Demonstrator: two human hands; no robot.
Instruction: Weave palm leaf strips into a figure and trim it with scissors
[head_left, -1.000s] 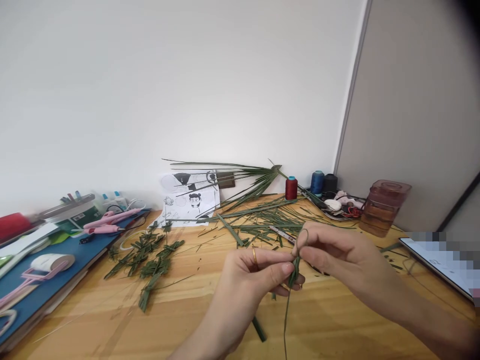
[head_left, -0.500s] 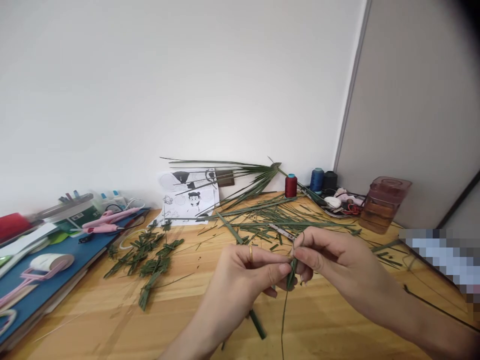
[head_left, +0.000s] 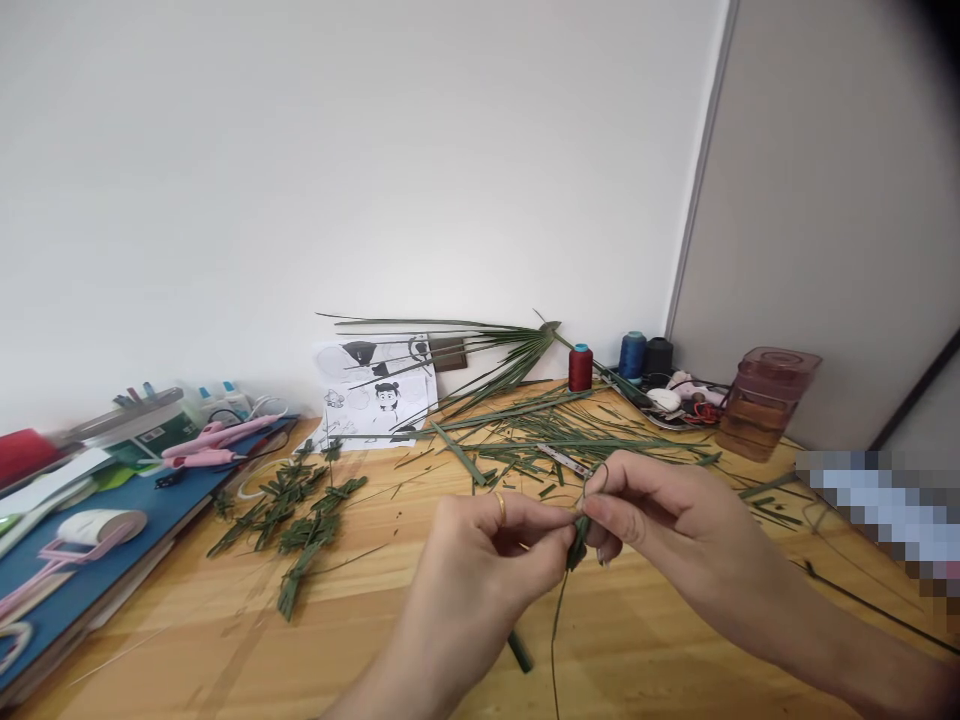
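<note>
Between my two hands, above the wooden table, is a small folded piece of green palm leaf [head_left: 577, 549] with a thin strand hanging from it. My left hand [head_left: 495, 570], a ring on one finger, pinches it from the left with thumb and fingertips. From the right, my right hand [head_left: 645, 515] grips its upper end, and a thin strip loops up by those fingertips. The fingers partly hide the piece. Behind the hands lie loose palm strips [head_left: 555, 430] and a metal cutter blade [head_left: 562, 459]. Several woven leaf pieces [head_left: 319, 525] rest to the left.
A palm frond [head_left: 517, 350] leans at the wall by printed drawings [head_left: 379, 395]. Thread spools in red [head_left: 580, 368] and blue [head_left: 632, 358] stand near a pink lidded jug [head_left: 769, 400]. Pink glue guns [head_left: 217, 440] and a white roll [head_left: 101, 525] lie on the left.
My left thumb and fingers have shifted slightly on the leaf piece, which has turned a little. The hanging strand has swung left. My right hand keeps its pinch.
</note>
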